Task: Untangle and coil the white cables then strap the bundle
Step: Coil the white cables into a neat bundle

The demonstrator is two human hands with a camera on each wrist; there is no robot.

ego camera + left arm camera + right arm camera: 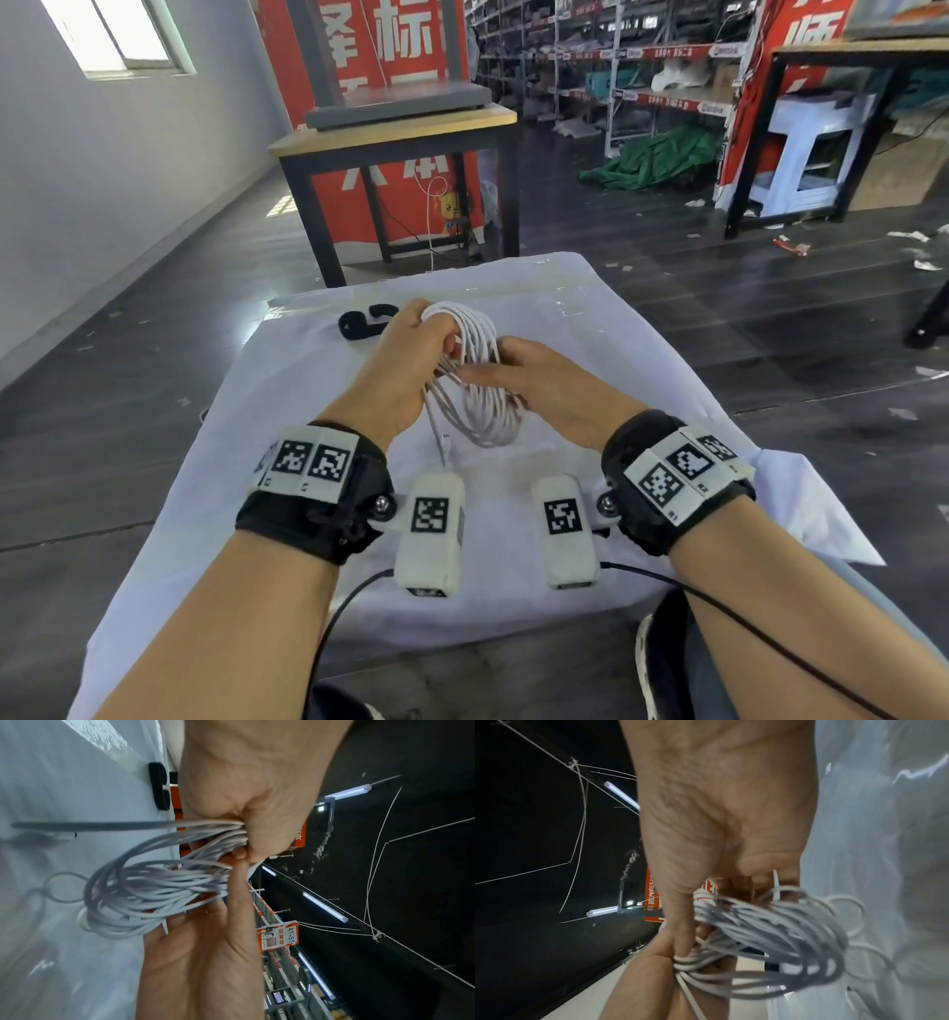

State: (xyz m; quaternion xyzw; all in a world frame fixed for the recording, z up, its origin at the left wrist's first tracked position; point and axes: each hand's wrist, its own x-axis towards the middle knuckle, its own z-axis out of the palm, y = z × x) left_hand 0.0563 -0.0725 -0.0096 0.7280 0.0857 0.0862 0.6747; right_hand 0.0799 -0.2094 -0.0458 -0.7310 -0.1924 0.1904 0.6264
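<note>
A coil of white cables hangs over the white-clothed table, held between both hands. My left hand grips the top of the loops, fingers curled round them; the left wrist view shows the strands bunched in its fist. My right hand holds the coil's middle from the right, thumb in front and fingers behind. In the right wrist view the coil is blurred. A loose connector end dangles toward the cloth. A black strap lies curled on the cloth, left of and behind my left hand.
The cloth ends close behind the strap and drops off on both sides. Beyond it stands a black-framed table before a red banner. Shelving and another table fill the right background. A shoe shows at the bottom.
</note>
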